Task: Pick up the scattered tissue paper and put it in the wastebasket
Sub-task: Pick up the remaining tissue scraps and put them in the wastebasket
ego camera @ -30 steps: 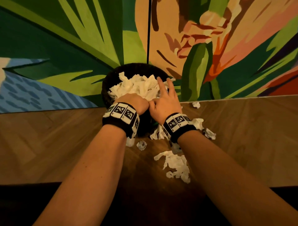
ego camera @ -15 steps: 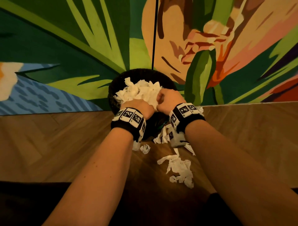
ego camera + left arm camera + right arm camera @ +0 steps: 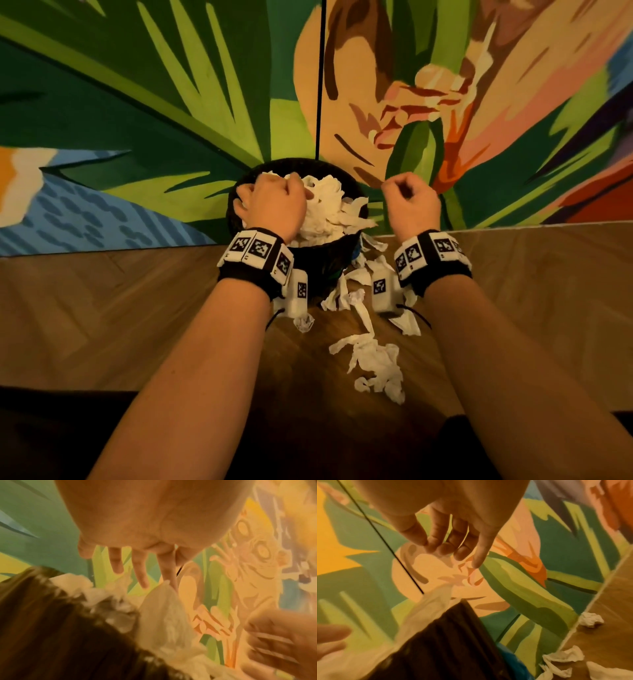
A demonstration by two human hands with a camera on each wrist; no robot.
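Note:
The dark wastebasket (image 3: 318, 263) stands on the floor against the wall, heaped with white tissue (image 3: 329, 209). My left hand (image 3: 270, 195) lies on top of the heap, and in the left wrist view its straight fingers (image 3: 142, 574) touch the tissue (image 3: 163, 608). My right hand (image 3: 409, 198) hovers just right of the basket with its fingers (image 3: 453, 545) loosely curled and holding nothing. More tissue lies on the floor in front: a long torn piece (image 3: 373, 363), a small ball (image 3: 303, 322) and scraps (image 3: 342, 298) by the basket's base. Crumpled pieces (image 3: 590, 619) lie along the wall.
A painted mural wall (image 3: 171, 137) rises right behind the basket. The floor is wooden herringbone parquet (image 3: 102, 308). Something blue (image 3: 513, 660) shows at the basket's right base. A dark edge (image 3: 51, 438) runs along the bottom of the head view.
Both hands were pressed together on the heap. The right hand has pulled off to the right, and the left has shifted left on the tissue.

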